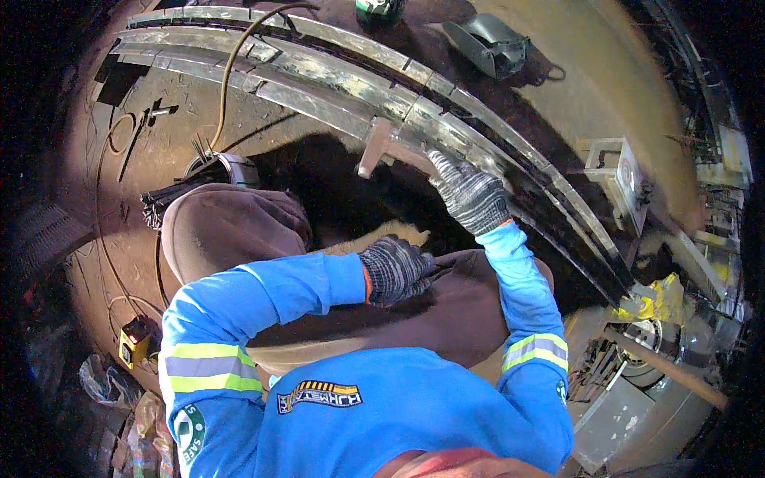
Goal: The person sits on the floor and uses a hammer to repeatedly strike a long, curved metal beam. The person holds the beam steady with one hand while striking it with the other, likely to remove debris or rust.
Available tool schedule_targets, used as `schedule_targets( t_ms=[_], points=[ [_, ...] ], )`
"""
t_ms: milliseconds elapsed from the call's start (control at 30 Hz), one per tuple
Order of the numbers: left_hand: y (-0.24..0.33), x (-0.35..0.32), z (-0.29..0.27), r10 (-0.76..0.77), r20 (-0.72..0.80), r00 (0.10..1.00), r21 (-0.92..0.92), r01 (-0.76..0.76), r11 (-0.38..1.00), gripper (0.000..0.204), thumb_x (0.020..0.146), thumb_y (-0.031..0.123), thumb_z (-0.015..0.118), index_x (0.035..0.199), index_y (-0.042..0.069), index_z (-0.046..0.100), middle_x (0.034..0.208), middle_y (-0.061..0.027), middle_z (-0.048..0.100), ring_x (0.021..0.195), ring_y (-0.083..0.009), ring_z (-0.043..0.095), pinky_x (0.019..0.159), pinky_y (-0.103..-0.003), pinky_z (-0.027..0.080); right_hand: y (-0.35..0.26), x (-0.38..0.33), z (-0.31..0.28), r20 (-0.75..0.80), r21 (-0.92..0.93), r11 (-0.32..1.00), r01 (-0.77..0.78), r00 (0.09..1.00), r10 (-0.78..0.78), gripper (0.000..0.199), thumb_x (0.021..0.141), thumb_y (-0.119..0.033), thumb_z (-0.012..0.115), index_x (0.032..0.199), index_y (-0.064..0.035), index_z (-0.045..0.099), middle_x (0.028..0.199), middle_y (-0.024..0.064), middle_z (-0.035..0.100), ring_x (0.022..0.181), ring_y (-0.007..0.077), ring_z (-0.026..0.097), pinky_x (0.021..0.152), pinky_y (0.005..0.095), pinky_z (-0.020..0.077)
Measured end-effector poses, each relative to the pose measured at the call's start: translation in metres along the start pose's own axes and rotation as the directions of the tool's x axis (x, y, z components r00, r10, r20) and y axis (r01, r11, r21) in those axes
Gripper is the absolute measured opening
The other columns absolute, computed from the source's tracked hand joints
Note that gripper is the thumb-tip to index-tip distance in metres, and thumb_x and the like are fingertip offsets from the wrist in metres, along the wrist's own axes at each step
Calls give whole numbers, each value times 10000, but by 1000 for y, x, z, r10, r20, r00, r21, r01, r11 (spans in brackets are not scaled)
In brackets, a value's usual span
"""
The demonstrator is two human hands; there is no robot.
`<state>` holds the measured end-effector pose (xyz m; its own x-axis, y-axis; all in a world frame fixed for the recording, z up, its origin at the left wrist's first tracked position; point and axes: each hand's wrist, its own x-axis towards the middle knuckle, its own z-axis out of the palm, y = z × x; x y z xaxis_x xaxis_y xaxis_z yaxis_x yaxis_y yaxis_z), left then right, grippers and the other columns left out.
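Just above the middle of the head view, toward 12 o'clock, is a rust-brown hammer (398, 151), its head pointing to about 11 and its handle running down toward 2. The right hand (472, 195), in a grey striped glove at 2 o'clock, is closed round the handle's end. The hammer's head overlaps the near edge of the long curved metal rails (351, 78); whether it touches them, I cannot tell. The rails sweep from 10 o'clock, over 12, down to between 3 and 4.

Close below centre, toward 6, the left hand (394, 269), in a darker striped glove, has its fingers curled above the brown trousers (358, 334); I cannot tell whether it grips anything.

At 10 o'clock stands a pale can (241, 169) with dark rods beside it, and a hose (231, 72) crosses the rails at 11. A grey welding mask (496, 52) lies at 1, and a yellow box (131, 349) sits at 8.
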<state>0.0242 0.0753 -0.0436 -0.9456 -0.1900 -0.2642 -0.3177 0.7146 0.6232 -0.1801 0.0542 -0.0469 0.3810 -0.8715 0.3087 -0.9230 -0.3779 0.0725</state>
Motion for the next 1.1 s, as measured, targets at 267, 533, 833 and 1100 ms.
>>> schedule_targets(
  t_ms=[267, 533, 833, 1100],
  points=[
    [-18, 20, 60, -5, -141, 990, 39, 11, 999, 350, 863, 362, 521, 989, 44, 593, 837, -183, 642, 764, -360, 625, 699, -464, 474, 10, 19, -5, 523, 4, 873, -488, 745, 414, 457, 902, -344, 524, 1328, -185, 472, 876, 221, 644, 750, 374, 629, 685, 475, 502],
    [-7, 3, 21, 5, -37, 999, 52, -3, 999, 386, 873, 394, 507, 1011, 43, 592, 874, -182, 637, 805, -354, 624, 724, -469, 468, 23, 27, 32, 546, -47, 854, -519, 703, 457, 449, 909, -351, 489, 1336, -219, 447, 894, 199, 655, 777, 355, 646, 696, 493, 506],
    [-11, 3, 28, 46, -122, 991, 54, -39, 998, 391, 858, 376, 535, 1082, 59, 582, 858, -166, 637, 781, -344, 625, 697, -473, 470, 19, 28, 21, 491, 53, 826, -561, 735, 468, 416, 910, -341, 487, 1310, -226, 461, 1000, 165, 651, 848, 316, 647, 757, 461, 505],
    [-1, -3, 8, 26, -88, 996, -37, -29, 999, 377, 854, 367, 494, 1024, 47, 596, 718, -198, 621, 642, -390, 602, 618, -504, 481, -28, 24, 4, 10, 104, 991, -85, 996, 85, 419, 887, -322, 529, 1266, -146, 513, 910, 158, 667, 712, 320, 648, 651, 459, 523]
  ],
)
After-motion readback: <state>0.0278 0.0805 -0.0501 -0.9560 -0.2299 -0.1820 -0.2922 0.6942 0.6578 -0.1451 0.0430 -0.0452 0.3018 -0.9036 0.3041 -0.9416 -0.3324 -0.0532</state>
